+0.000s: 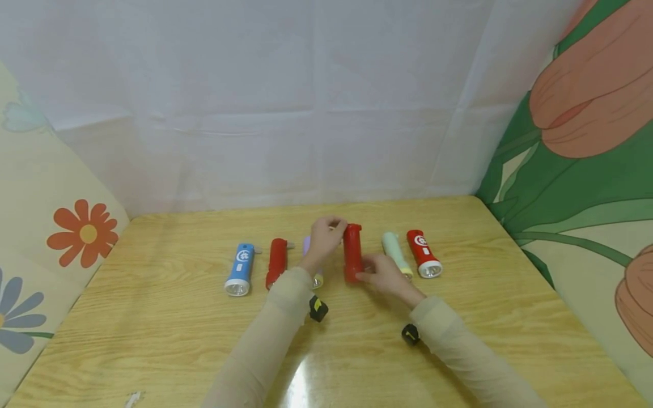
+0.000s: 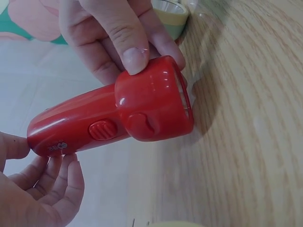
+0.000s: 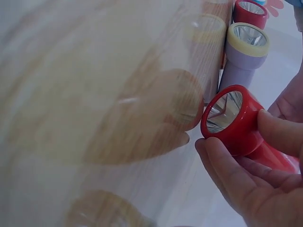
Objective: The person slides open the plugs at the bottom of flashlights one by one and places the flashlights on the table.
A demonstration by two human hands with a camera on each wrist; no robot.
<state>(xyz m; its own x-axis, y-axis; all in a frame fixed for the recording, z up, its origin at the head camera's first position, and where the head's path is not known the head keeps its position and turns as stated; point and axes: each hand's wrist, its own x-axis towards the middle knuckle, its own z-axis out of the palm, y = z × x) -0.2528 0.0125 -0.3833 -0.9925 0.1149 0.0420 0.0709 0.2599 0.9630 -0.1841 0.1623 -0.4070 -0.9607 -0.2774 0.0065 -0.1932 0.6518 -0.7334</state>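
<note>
A red flashlight [image 1: 352, 255] is held between both hands near the middle of the table. My left hand [image 1: 325, 237] pinches its tail end between thumb and fingertips. At the lens end, my right hand [image 1: 382, 273] grips the head with thumb and fingers. A ribbed slide switch [image 2: 102, 130] shows on its body in the left wrist view, and the reflector [image 3: 224, 112] appears in the right wrist view. Behind my left wrist lies a purple flashlight [image 3: 244, 66] with a yellow rim. The pale green flashlight [image 1: 394, 250] is just beyond my right hand.
On the wooden table [image 1: 163, 317], a blue flashlight [image 1: 242, 265] and another red flashlight [image 1: 277, 260] lie to the left. A red-and-white flashlight [image 1: 422, 252] ends the row at right. A white cloth [image 1: 285, 113] hangs behind the table.
</note>
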